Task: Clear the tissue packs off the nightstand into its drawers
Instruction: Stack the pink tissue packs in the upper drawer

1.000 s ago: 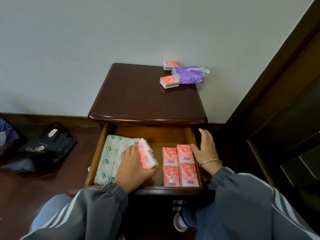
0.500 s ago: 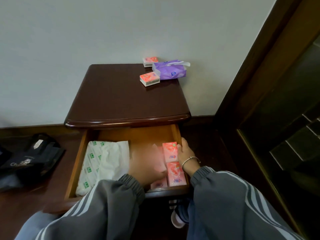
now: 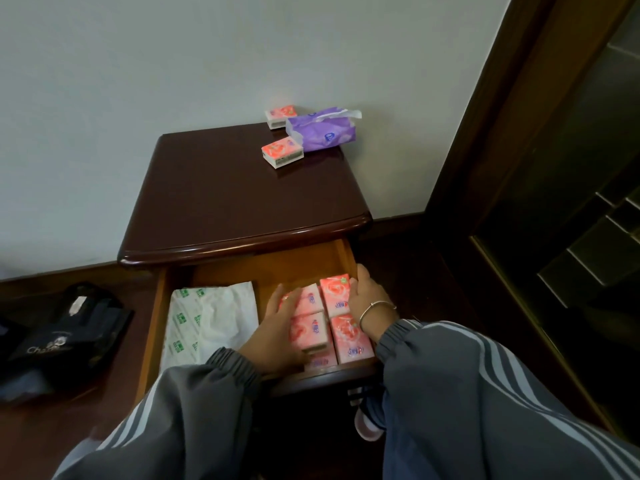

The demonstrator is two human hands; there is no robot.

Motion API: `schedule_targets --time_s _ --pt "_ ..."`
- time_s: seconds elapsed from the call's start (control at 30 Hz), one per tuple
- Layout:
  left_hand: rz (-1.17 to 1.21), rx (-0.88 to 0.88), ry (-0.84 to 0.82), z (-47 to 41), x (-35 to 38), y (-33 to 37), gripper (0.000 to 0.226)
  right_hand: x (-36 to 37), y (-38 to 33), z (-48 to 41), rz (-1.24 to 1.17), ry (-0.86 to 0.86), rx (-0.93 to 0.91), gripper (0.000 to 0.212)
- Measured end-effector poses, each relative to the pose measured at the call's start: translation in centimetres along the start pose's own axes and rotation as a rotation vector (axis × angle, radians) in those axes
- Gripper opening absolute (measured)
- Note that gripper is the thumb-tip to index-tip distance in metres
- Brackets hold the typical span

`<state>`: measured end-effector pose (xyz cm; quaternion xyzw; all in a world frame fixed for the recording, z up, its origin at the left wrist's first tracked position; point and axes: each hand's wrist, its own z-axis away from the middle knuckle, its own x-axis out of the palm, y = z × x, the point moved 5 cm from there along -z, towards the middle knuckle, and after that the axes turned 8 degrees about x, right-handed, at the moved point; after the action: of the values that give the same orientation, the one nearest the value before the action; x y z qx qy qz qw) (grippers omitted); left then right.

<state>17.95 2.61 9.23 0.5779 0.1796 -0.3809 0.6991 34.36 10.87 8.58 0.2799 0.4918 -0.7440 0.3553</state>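
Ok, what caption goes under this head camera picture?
Left hand and right hand arrange pink packs in the drawer; three tissue packs sit on the nightstand.

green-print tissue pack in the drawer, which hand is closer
Left. The left hand sits just right of the green-print pack; the right hand is at the drawer's right wall.

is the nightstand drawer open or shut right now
Open: the drawer is pulled out from under the nightstand top, showing pink packs inside.

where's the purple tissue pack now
Head view: the purple tissue pack sits at the nightstand's back right corner, between the near pink pack and the far pink pack.
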Motion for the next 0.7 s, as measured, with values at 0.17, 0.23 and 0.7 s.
schedule_targets --time_s 0.17,0.23,0.7 --pt "0.155 -0.039 0.117 0.0 -1.0 -1.0 0.102 0.0 0.0 -0.1 0.031 0.016 -0.007 0.042" --pt "0.378 -0.148 0.186 0.1 -1.0 -1.3 0.091 0.0 0.0 -0.2 0.032 0.021 -0.003 0.041" --pt "0.978 -0.579 0.293 2.7 -0.6 -2.1 0.015 0.2 0.1 -0.4 0.1 0.047 0.01 0.042"
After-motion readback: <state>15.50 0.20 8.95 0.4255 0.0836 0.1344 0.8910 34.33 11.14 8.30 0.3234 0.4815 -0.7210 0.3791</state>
